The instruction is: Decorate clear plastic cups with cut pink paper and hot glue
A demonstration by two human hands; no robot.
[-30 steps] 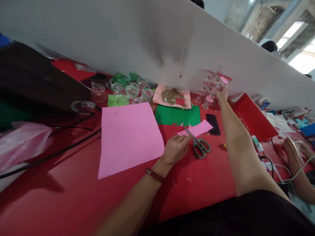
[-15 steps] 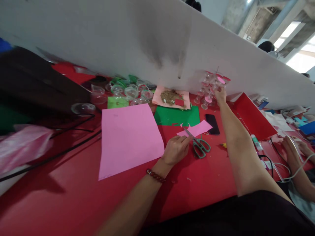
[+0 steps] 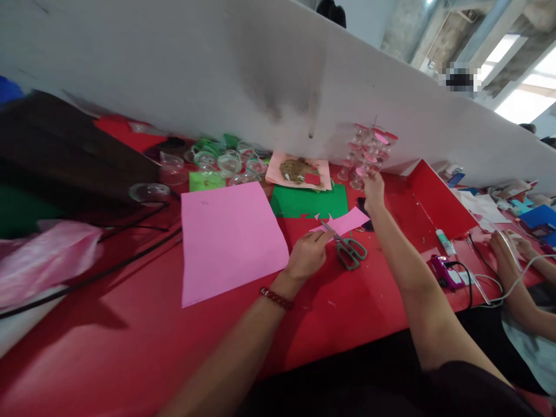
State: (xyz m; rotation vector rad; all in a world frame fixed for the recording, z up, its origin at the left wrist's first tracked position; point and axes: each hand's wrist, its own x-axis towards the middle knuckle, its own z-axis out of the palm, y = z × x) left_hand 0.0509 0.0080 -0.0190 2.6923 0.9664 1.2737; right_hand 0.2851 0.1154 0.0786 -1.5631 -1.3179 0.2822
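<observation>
My left hand (image 3: 307,252), with a beaded bracelet on its wrist, rests on the red table with its fingers curled together. Its fingertips lie by the blades of the green-handled scissors (image 3: 351,253), over the end of a cut pink paper strip (image 3: 350,221); what they pinch, if anything, is hidden. My right hand (image 3: 374,188) is stretched forward, fingers closed at the lower front of a stack of clear plastic cup-like pieces with pink and red discs (image 3: 369,156). Whether it grips one I cannot make out. Left of my left hand lies a large pink sheet (image 3: 230,243).
Green sheet (image 3: 304,201), pale pink sheet with a brown clump (image 3: 299,171), and clear plastic cups (image 3: 230,162) line the back. A dark phone (image 3: 367,225) lies partly behind my right hand. Right are a red folded board (image 3: 443,200), glue tube (image 3: 445,242), purple device (image 3: 447,272) and another person's hands (image 3: 506,252).
My right hand has come down and toward me from the upper right of the stack to its lower front. The left hand stays by the scissors; the view has shifted slightly.
</observation>
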